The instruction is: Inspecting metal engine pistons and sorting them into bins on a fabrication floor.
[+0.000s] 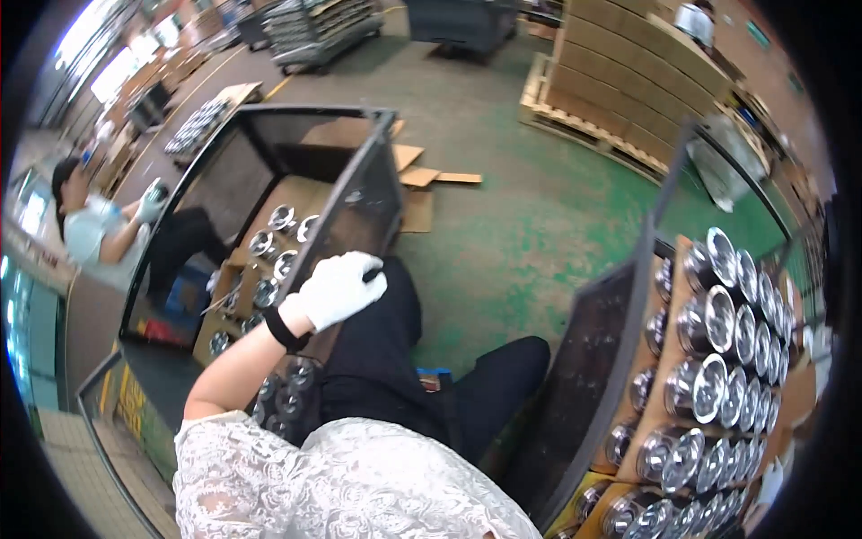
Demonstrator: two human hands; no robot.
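Observation:
My left hand (338, 289), in a white glove with a black band at the wrist, is over my dark-trousered leg, beside the left cart's near wall. Its fingers are curled closed. A small dark patch shows between thumb and fingers; I cannot make out whether it is a thing held. Nearest to it, shiny flared metal pieces (285, 264) stand on cardboard inside the dark metal-framed cart (359, 184). More metal pieces (293, 388) show below my forearm. My right hand is out of view.
At my right, a second dark cart (575, 377) holds rows of shiny flared metal pieces (709, 388) between cardboard sheets. Flat cardboard (417, 202) lies on the green floor. Ahead is a loaded pallet (584, 130). Past the left cart a gloved person (108, 229) sits.

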